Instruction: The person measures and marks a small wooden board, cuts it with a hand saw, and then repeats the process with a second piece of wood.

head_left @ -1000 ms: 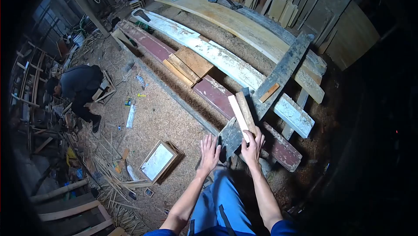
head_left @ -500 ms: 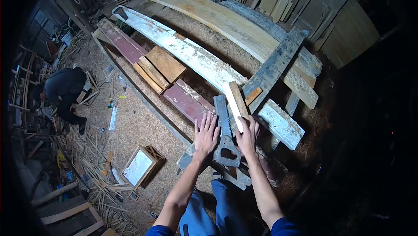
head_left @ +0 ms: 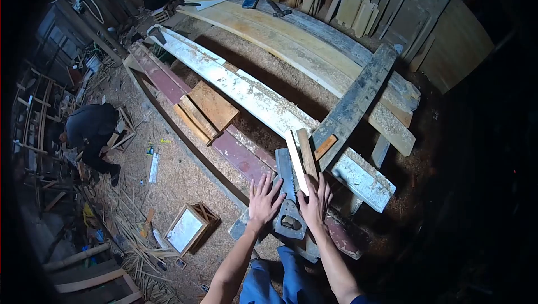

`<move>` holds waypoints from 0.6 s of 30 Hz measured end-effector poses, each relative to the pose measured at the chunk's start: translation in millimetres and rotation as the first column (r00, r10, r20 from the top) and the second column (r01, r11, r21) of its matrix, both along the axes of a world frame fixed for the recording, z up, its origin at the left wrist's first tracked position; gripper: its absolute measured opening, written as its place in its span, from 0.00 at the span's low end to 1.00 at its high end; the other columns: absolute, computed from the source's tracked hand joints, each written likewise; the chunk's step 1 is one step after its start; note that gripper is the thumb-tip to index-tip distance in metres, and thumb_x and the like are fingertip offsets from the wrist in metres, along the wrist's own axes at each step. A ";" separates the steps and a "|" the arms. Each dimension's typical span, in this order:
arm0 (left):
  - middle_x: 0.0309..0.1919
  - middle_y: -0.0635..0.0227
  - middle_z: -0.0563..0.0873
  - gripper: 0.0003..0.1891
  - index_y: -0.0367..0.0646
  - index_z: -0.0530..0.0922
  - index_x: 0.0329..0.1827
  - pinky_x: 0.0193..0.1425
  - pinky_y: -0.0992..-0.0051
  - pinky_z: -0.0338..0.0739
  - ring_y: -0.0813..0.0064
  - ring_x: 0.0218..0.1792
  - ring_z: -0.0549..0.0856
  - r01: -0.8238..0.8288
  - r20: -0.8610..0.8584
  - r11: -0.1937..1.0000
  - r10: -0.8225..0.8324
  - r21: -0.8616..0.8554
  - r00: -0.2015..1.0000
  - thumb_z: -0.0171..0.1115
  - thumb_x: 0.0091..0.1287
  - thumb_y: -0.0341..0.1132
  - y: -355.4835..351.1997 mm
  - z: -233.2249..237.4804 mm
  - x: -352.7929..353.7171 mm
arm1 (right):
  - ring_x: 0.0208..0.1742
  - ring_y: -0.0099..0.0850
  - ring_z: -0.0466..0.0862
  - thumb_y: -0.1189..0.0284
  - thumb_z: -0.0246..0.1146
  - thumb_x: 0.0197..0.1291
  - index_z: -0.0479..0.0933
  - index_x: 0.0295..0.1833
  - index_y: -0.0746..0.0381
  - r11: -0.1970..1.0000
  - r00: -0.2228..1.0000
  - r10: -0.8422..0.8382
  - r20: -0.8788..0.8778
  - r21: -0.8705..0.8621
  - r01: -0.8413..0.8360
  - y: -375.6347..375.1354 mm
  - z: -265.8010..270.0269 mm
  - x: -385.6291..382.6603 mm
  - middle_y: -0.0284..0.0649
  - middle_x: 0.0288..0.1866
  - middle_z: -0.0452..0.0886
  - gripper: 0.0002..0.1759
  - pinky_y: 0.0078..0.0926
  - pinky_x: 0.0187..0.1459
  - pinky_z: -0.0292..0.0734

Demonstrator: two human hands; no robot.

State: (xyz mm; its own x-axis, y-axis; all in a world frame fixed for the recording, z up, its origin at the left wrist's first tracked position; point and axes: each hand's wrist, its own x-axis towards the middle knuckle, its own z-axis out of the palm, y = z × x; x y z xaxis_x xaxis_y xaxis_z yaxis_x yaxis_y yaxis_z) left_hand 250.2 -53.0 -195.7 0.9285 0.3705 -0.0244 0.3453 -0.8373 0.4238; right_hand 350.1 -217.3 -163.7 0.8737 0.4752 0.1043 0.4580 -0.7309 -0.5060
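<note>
Reaching forward over a rough workbench, two bare hands lie on either side of a hand saw [head_left: 284,172]. The left hand [head_left: 261,210] is palm down with its fingers spread apart, just beside the blade and near the end of a maroon beam [head_left: 242,155]; it appears to grip nothing. The right hand [head_left: 314,208] is closed around the near ends of two narrow wooden strips, one pale [head_left: 297,164] and one brown [head_left: 307,155], which lie side by side and point away from the person. The saw lies between the hands, its handle [head_left: 290,221] toward the person and its toothed edge facing the strips.

The strips look light, stiff and dry, easy to pinch together across their narrow width, though bare wood may splinter. The saw is likely heavier at the handle, with a thin blade that may flex; the safest hold is the handle, clear of the teeth.

Beyond the strips, a dark, stained plank [head_left: 358,99] crosses the long boards, with a small orange-brown block [head_left: 325,147] on it. A long white beam [head_left: 241,88] carries scattered shavings. At far left, another person [head_left: 92,130] bends low over wooden pieces.
</note>
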 end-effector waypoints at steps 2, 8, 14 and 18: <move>0.87 0.59 0.61 0.29 0.67 0.74 0.81 0.90 0.48 0.40 0.60 0.86 0.59 0.008 0.001 1.000 -0.008 0.023 1.000 0.54 0.79 0.59 -0.2 -1.4 -0.5 | 0.81 0.54 0.62 0.60 0.69 0.69 0.70 0.82 0.45 0.999 1.000 0.009 0.009 -0.038 -0.009 3.9 6.6 -3.9 0.54 0.86 0.59 0.36 0.62 0.76 0.57; 0.88 0.61 0.60 0.26 0.71 0.76 0.79 0.89 0.48 0.41 0.60 0.87 0.59 0.008 -0.003 1.000 -0.008 -0.005 1.000 0.52 0.80 0.58 2.0 0.5 -2.9 | 0.84 0.52 0.59 0.60 0.69 0.68 0.73 0.79 0.45 0.987 0.991 0.131 -0.015 -0.089 -0.132 18.2 11.5 -32.0 0.52 0.86 0.59 0.34 0.69 0.77 0.48; 0.86 0.56 0.63 0.25 0.61 0.78 0.77 0.89 0.50 0.45 0.56 0.85 0.62 -0.080 0.068 0.994 0.085 -0.077 0.994 0.56 0.79 0.51 0.5 -2.9 -4.4 | 0.84 0.52 0.59 0.59 0.68 0.68 0.77 0.74 0.53 0.984 0.990 0.136 -0.028 -0.116 -0.139 19.3 -0.5 -36.2 0.53 0.86 0.59 0.30 0.68 0.77 0.46; 0.85 0.55 0.64 0.26 0.60 0.77 0.78 0.89 0.50 0.45 0.56 0.85 0.62 -0.096 0.083 0.993 0.102 -0.071 0.991 0.56 0.79 0.50 -0.5 -3.9 -3.9 | 0.83 0.53 0.60 0.58 0.68 0.69 0.78 0.74 0.55 0.980 0.990 0.144 0.002 -0.143 -0.142 19.2 -0.6 -36.5 0.54 0.87 0.59 0.30 0.67 0.77 0.49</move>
